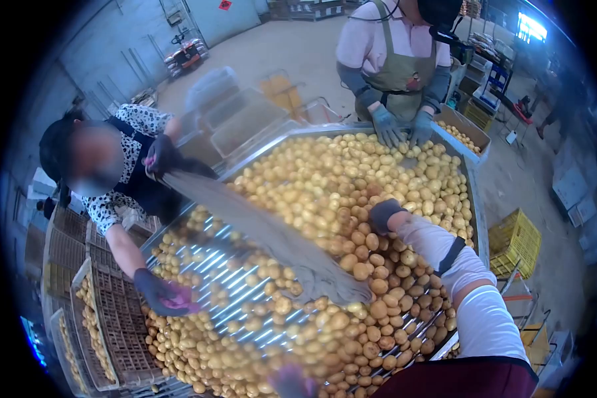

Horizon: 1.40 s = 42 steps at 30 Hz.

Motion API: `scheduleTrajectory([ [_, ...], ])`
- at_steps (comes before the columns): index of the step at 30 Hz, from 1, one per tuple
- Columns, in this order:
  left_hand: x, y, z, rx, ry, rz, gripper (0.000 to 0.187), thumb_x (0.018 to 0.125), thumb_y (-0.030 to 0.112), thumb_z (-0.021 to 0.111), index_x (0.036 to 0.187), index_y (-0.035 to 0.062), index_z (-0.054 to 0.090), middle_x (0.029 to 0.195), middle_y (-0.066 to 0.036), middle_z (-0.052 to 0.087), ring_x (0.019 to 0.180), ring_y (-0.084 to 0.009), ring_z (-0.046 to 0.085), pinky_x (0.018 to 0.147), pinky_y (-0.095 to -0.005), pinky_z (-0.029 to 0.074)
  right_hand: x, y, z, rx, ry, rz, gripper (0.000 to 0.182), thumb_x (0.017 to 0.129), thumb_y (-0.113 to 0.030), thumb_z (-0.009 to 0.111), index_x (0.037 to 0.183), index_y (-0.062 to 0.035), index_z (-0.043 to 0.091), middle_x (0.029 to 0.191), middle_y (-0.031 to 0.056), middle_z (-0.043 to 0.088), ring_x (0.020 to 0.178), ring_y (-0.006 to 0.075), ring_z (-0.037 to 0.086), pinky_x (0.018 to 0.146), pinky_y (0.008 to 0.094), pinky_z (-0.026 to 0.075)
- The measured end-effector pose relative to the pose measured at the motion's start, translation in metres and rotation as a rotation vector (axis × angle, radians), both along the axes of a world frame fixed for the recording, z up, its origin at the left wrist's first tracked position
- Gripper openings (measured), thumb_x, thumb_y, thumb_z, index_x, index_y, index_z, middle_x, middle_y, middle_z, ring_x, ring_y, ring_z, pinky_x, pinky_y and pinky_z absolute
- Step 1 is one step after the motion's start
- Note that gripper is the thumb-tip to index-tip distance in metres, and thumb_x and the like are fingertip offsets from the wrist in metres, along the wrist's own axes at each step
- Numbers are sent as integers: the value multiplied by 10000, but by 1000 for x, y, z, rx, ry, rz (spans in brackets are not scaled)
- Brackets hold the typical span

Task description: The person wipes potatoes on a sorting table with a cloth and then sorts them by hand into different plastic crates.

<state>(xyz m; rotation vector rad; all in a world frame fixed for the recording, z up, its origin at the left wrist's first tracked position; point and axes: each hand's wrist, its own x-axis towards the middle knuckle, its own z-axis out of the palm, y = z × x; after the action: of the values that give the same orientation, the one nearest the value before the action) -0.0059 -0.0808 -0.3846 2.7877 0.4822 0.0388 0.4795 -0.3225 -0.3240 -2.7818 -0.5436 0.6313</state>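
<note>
My right hand point(385, 215), in a dark grey glove, reaches over a heap of round yellow-brown produce point(378, 285) that looks like potatoes. It touches the heap, but its fingers are partly hidden. At the bottom edge is my left hand point(293, 381), a purple and grey glove smeared by motion close to the near pieces; its fingers do not show clearly. Between them a long grey cloth point(272, 232) stretches over the heap from a co-worker's gloved hand point(162, 156) at the left. Its near end lies bunched on the produce.
Shiny metal rollers point(225, 272) show beneath the pieces, within a metal table rim point(479, 212). Another co-worker's gloved hands point(401, 126) rest on the far side. Plastic crates point(119, 325) with produce stand at left; a yellow crate point(514, 242) and a cardboard box point(467, 126) are at right.
</note>
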Motion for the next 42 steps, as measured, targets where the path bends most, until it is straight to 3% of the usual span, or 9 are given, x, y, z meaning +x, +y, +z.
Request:
scheduleTrajectory([
  [2,-4,3,-3,75,85,-3,519,956,314,549,1427,102,503,1514,-147,453,1403,-365,387,1172,-631,150,5,2,1,-349,-104,310,393,680,-282,746,1049,-147,751,1012,134,729,978,278,703,778,411,551],
  [6,7,-3,9,24,-17,-18,511,948,304,563,1413,98,514,1507,-163,455,1389,-394,397,1166,-637,168,43,-16,7,81,-161,-84,345,812,-267,681,1126,-127,704,1056,125,723,1008,291,686,823,399,535],
  [9,-7,0,-8,15,-41,-31,505,942,299,570,1400,93,521,1499,-181,455,1383,-423,393,1157,-651,178,94,-26,-43,398,-147,-274,557,665,-394,797,1152,-146,685,984,110,723,896,271,701,782,400,556],
  [15,-20,5,-33,-10,-10,37,478,937,306,564,1357,77,542,1466,-200,477,1359,-449,402,1147,-677,186,120,-9,-111,100,-107,-28,587,708,-466,775,1156,-112,640,911,73,712,812,219,683,753,361,541],
  [21,-14,-4,-10,-37,-29,13,475,939,319,546,1340,65,552,1417,-213,517,1311,-450,441,1153,-664,182,27,-23,-67,532,195,-174,735,710,-570,763,1247,-93,602,958,105,718,855,242,685,756,372,533],
  [30,-10,-11,8,8,-304,-71,487,961,374,557,1319,45,573,1379,-228,548,1285,-445,470,1134,-639,224,-127,-49,-94,740,-716,-63,590,780,-495,755,1179,-84,610,1102,143,651,945,293,637,781,402,529],
  [34,-12,-11,3,170,-381,-79,445,999,324,508,1344,45,548,1362,-259,543,1276,-445,478,1118,-601,292,-236,-59,12,1544,442,-570,536,883,-514,642,1236,-116,574,1213,144,622,1014,291,634,693,358,536],
  [36,-27,1,-22,134,-374,-122,547,1016,399,454,1448,65,427,1504,-167,415,1402,-377,347,1176,-590,140,-288,-85,25,1994,744,-538,529,925,-532,582,1273,-134,554,1256,154,605,1044,310,627,665,335,535],
  [42,-25,0,-35,276,-533,-173,419,994,316,500,1292,35,591,1435,-174,524,1363,-385,441,1192,-623,124,-392,-131,103,2361,952,-548,523,971,-504,515,1327,-120,511,1336,208,544,1170,415,577,718,384,565],
])
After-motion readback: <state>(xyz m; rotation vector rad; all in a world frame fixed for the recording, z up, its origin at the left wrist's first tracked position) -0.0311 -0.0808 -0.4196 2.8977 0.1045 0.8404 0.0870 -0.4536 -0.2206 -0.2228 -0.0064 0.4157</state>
